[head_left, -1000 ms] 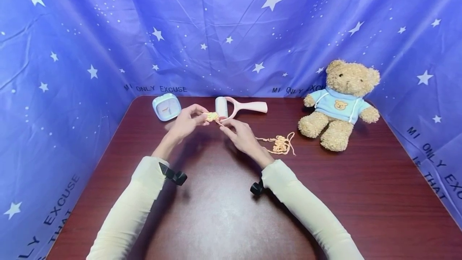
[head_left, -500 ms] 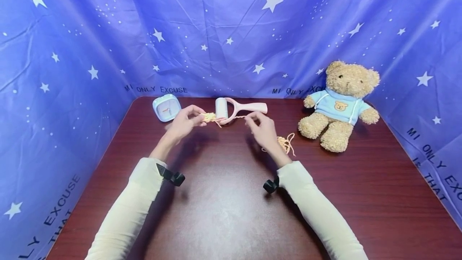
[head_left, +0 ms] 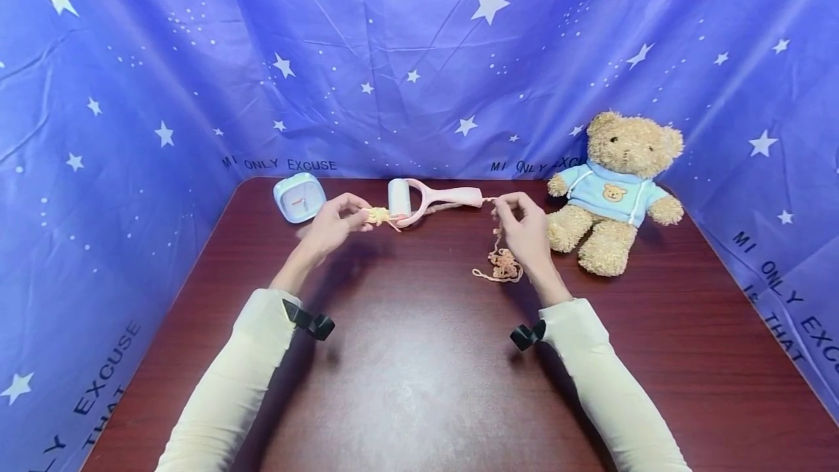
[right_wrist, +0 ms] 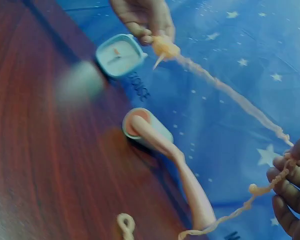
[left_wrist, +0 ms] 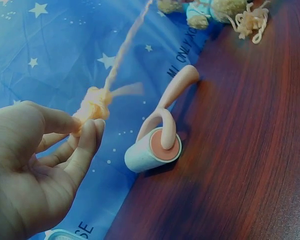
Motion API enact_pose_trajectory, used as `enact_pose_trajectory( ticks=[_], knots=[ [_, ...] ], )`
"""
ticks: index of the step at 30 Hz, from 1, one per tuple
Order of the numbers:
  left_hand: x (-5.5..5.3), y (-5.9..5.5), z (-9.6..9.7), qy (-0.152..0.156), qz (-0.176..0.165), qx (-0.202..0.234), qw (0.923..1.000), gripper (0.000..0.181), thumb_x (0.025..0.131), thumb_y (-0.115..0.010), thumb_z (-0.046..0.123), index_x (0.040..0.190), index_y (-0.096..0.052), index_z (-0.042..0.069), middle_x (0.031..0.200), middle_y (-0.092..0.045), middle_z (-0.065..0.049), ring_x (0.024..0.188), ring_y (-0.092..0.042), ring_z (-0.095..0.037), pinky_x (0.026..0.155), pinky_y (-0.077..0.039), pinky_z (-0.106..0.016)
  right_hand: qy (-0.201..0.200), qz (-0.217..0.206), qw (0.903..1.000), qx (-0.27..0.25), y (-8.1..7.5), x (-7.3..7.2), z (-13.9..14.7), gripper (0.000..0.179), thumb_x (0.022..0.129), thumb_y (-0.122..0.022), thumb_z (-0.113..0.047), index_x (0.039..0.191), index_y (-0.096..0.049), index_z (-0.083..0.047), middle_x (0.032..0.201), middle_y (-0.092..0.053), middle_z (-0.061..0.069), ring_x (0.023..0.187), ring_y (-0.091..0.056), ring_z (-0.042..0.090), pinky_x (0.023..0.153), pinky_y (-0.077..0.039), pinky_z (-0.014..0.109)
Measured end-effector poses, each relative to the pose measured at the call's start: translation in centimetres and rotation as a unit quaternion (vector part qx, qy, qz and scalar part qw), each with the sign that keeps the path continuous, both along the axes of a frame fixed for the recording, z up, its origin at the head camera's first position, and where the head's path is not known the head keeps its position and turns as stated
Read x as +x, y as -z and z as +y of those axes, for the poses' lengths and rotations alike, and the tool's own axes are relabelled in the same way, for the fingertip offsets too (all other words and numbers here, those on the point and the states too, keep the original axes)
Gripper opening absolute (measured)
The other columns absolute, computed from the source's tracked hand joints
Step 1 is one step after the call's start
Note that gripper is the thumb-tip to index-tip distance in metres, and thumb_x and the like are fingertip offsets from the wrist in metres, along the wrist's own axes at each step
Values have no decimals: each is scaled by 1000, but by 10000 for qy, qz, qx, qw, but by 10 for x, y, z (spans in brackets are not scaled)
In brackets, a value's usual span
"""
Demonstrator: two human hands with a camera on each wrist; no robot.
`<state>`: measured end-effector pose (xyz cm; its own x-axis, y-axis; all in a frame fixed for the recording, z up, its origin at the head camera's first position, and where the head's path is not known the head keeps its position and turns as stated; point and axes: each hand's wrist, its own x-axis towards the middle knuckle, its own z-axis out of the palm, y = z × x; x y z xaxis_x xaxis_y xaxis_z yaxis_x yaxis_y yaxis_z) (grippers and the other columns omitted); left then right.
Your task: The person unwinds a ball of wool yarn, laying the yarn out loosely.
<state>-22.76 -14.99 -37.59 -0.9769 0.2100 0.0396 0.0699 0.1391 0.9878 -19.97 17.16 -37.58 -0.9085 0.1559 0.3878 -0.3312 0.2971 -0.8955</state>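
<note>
My left hand (head_left: 336, 223) pinches a small pale-yellow bundle of yarn (left_wrist: 94, 107) between thumb and fingertips. A short loose tail sticks out from the bundle. From it a twisted yarn strand (right_wrist: 230, 92) stretches straight across to my right hand (head_left: 526, 231), which pinches it between thumb and fingers. Below the right hand the strand runs down to a loose tangle of peach yarn (head_left: 505, 264) with a loop at its left. Behind the stretched strand lies a lint roller (head_left: 459, 197) with a pink handle and a white roll, apart from both hands.
A pale-blue alarm clock (head_left: 299, 199) stands at the back left, close beside my left hand. At the back right a teddy bear (head_left: 629, 144) in a blue hoodie sits near my right hand. The dark red table (head_left: 419, 355) ends at a blue starry curtain (head_left: 393, 35).
My right hand has moved away to the right, drawing the strand out from the bundle past the roller's handle. The tangle has shifted slightly left. My left hand stays nearly in place, still pinching the bundle.
</note>
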Motion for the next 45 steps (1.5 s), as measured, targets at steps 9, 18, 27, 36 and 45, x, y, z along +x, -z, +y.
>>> enact_pose_trajectory(
  ticks=[9, 18, 27, 36, 45],
  knots=[
    [-1, 2, -2, -25, -34, 30, 10000, 18, 93, -55, -4, 109, -53, -13, 94, -58, -11, 84, -67, -22, 80, -62, -30, 758, 327, 9962, -282, -24, 13, 29, 18, 92, -59, -4, 97, -62, 13, 73, -66, 15, 60, -60, 9, 52, -48, 10],
    [-1, 0, -4, -37, -28, 3, 10000, 20, 93, -54, -4, 110, -52, -15, 97, -57, -14, 79, -66, -14, 82, -62, -34, 984, 379, 9821, -1558, -22, 8, 65, 7, 92, -59, -1, 89, -64, 3, 69, -64, -2, 64, -62, 8, 64, -56, 16],
    [-2, -1, -4, -52, 11, -68, 10000, 20, 94, -53, -4, 110, -51, -15, 95, -56, -13, 77, -65, -11, 82, -62, -35, 1223, 949, 9541, -2564, -11, -1, 84, 6, 90, -60, 1, 86, -64, -1, 71, -62, 5, 64, -61, 12, 64, -58, 18],
    [0, -1, -4, -177, -51, -132, 9997, 20, 94, -52, -3, 111, -51, -14, 97, -55, -13, 77, -64, -10, 83, -62, -34, 1656, 957, 9382, -2884, -11, 6, 92, 9, 93, -57, -1, 86, -61, -7, 66, -63, 2, 58, -60, 10, 59, -56, 17],
    [-1, 0, -4, -357, -59, -58, 9993, 20, 94, -52, -4, 111, -50, -15, 93, -54, -10, 73, -64, -8, 85, -61, -37, 1899, 1060, 9209, -3234, -12, 10, 96, 12, 96, -48, 1, 88, -55, -6, 69, -63, 6, 54, -59, 13, 53, -53, 19]
  ],
)
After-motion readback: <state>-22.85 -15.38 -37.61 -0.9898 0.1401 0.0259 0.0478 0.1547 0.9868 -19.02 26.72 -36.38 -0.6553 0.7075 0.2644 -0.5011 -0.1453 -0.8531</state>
